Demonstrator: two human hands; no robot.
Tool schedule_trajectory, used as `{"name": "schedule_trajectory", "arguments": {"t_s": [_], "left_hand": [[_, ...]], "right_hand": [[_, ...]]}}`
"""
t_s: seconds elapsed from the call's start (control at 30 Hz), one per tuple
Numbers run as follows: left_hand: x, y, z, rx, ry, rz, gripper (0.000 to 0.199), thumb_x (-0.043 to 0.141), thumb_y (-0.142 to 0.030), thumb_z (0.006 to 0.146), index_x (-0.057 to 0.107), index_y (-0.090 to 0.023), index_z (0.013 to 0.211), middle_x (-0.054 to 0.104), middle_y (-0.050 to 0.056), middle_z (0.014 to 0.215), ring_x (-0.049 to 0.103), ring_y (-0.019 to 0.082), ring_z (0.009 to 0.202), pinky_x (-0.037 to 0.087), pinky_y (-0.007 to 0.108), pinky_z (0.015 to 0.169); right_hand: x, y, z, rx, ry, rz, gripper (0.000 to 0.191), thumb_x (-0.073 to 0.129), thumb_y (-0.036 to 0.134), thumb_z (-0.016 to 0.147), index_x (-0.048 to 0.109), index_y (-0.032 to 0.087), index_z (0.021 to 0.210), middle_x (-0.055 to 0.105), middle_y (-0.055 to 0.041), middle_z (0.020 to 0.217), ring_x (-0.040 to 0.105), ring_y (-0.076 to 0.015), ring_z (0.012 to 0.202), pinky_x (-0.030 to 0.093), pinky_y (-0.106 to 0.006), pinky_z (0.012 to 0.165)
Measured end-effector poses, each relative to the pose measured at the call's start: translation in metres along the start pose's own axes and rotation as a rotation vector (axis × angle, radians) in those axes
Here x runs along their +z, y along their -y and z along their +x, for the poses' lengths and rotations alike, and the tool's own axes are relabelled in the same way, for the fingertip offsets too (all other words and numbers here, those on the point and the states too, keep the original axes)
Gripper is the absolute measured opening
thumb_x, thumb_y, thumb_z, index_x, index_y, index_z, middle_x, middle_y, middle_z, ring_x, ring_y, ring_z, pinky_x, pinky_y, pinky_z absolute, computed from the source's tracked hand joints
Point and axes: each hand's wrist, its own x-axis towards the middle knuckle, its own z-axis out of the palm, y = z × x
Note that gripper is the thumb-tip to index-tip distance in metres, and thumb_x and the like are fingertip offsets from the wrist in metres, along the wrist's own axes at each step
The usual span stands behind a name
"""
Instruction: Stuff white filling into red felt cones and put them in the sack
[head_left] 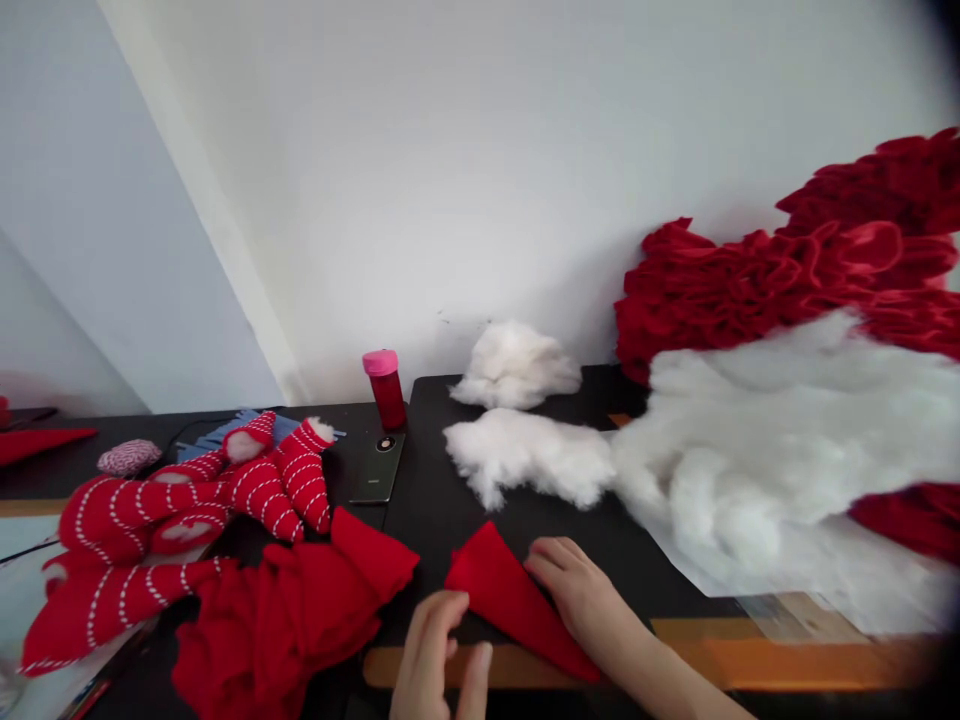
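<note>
A flat red felt cone (510, 590) lies on the black table in front of me, its wide end away from me and its tip over the wooden front edge. My left hand (439, 660) is just left of it, thumb and fingers apart, holding nothing. Along the cone's right side rests my right hand (574, 590), its fingers laid forward with the fingertips at the felt's edge; the thumb is hidden. Left of my hands sits a heap of red felt pieces (292, 620). Beyond the cone is a loose tuft of white stuffing (525, 450).
Striped red stuffed cones (277, 480) pile up at the left near a ball of yarn (129, 457). A phone (379, 468) and a red bottle (385, 390) stand by the wall. White fibre (795, 430) and stacked dark red fabric (735, 290) fill the right.
</note>
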Motion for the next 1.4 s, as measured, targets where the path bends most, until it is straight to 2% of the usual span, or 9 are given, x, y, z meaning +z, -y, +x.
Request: {"name": "schedule_trajectory", "arguments": {"t_s": [0.1,0.27,0.4,0.57,0.87,1.0,1.1,1.27,1.4], "left_hand": [[0.01,-0.007,0.027,0.161,-0.128,0.142,0.039,0.064,-0.037,0.074,0.063,-0.02,0.109,0.058,0.017,0.118,0.047,0.035,0.116,0.032,0.043,0.101],[0.02,-0.007,0.053,0.087,0.098,0.437,0.018,0.066,-0.035,0.072,0.065,-0.021,0.084,0.066,0.016,0.09,0.053,0.039,0.096,0.037,0.047,0.085],[0.021,-0.017,0.049,0.166,0.073,0.438,0.011,0.057,-0.031,0.078,0.056,-0.024,0.07,0.063,0.01,0.079,0.056,0.031,0.083,0.039,0.041,0.077],[0.021,-0.035,0.042,0.034,-0.228,0.246,0.026,0.051,-0.049,0.082,0.049,-0.024,0.086,0.06,0.003,0.074,0.057,0.024,0.073,0.041,0.032,0.069],[0.059,0.009,0.011,0.087,0.011,0.065,0.033,0.057,-0.053,0.078,0.058,-0.021,0.078,0.063,0.004,0.074,0.061,0.02,0.071,0.047,0.03,0.071],[0.062,0.008,-0.003,0.256,-0.026,0.068,0.026,0.049,-0.045,0.086,0.061,-0.022,0.091,0.064,0.005,0.083,0.062,0.018,0.073,0.049,0.028,0.068],[0.066,-0.01,-0.007,0.345,-0.113,0.078,0.019,0.054,-0.038,0.084,0.063,-0.023,0.093,0.061,0.005,0.088,0.058,0.016,0.068,0.047,0.025,0.061],[0.1,-0.045,-0.009,0.111,0.109,-0.2,0.03,0.059,-0.037,0.08,0.058,-0.021,0.105,0.061,0.006,0.088,0.059,0.016,0.069,0.048,0.025,0.058],[0.116,-0.053,-0.009,-0.067,0.228,-0.28,0.016,0.062,-0.033,0.076,0.056,-0.019,0.076,0.057,0.001,0.068,0.055,0.015,0.063,0.046,0.025,0.058]], "right_hand": [[-0.026,-0.017,0.004,0.073,-0.054,0.143,0.021,0.051,0.02,0.08,0.072,0.025,0.081,0.069,-0.0072,0.084,0.062,-0.0257,0.077,0.05,-0.038,0.07],[-0.071,-0.037,0.019,0.281,-0.233,0.239,0.02,0.061,0.029,0.074,0.068,0.026,0.092,0.068,-0.0064,0.077,0.063,-0.0269,0.06,0.049,-0.04,0.059],[-0.062,-0.041,0.024,0.238,-0.231,0.211,0.012,0.063,0.02,0.062,0.071,0.026,0.068,0.058,-0.0064,0.124,0.061,-0.0316,0.088,0.044,-0.045,0.081],[-0.045,-0.05,0.032,0.259,-0.218,0.258,0.017,0.059,0.012,0.059,0.068,0.027,0.057,0.062,-0.0062,0.074,0.06,-0.0283,0.072,0.041,-0.045,0.081],[-0.07,-0.065,0.016,0.409,-0.248,0.601,0.011,0.071,0.025,0.061,0.072,0.023,0.072,0.064,-0.0041,0.064,0.062,-0.0257,0.063,0.051,-0.04,0.066],[-0.081,-0.057,-0.006,0.499,-0.335,0.861,0.031,0.07,0.043,0.071,0.067,0.021,0.093,0.067,-0.0051,0.087,0.065,-0.0227,0.08,0.054,-0.034,0.074],[-0.082,-0.043,-0.022,0.526,-0.322,0.997,0.04,0.073,0.047,0.071,0.064,0.019,0.097,0.066,-0.0037,0.084,0.062,-0.0151,0.068,0.053,-0.026,0.063],[-0.061,0.001,-0.043,0.429,-0.055,0.949,0.031,0.06,0.044,0.082,0.062,0.017,0.096,0.055,0.0031,0.059,0.047,-0.0069,0.045,0.036,-0.015,0.04],[-0.048,0.022,-0.055,0.116,-0.087,0.556,0.036,0.052,0.022,0.086,0.054,0.024,0.122,0.06,-0.008,0.112,0.062,-0.0179,0.096,0.053,-0.024,0.077]]}}
